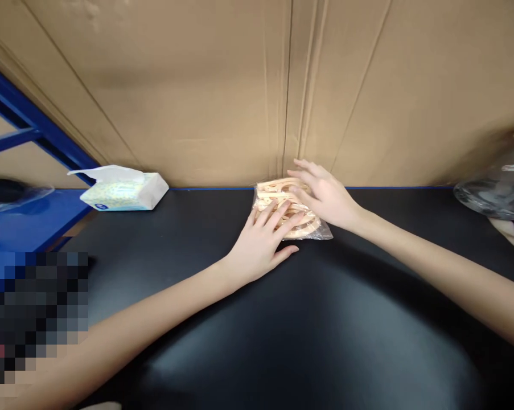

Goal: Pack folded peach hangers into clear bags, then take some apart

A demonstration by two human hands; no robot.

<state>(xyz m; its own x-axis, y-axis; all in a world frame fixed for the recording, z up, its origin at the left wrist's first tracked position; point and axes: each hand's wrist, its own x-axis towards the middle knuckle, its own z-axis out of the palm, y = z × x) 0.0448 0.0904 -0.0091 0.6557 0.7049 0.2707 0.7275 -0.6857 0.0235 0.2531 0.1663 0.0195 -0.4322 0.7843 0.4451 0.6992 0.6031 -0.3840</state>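
A clear plastic bag of pale, wood-coloured pieces, some of them curved, lies on the black tabletop close to its back edge. My left hand rests on the front left of the bag, fingers spread and the thumb stretched out to the right. At the bag's right side is my right hand, its fingers apart and reaching over the top right corner; whether it touches the bag I cannot tell. Both hands cover part of the contents.
A tissue pack with a tissue pulled up stands at the back left. Behind the table rises a cardboard wall. A blue metal frame is on the left. Transparent plastic-wrapped items sit at the right edge.
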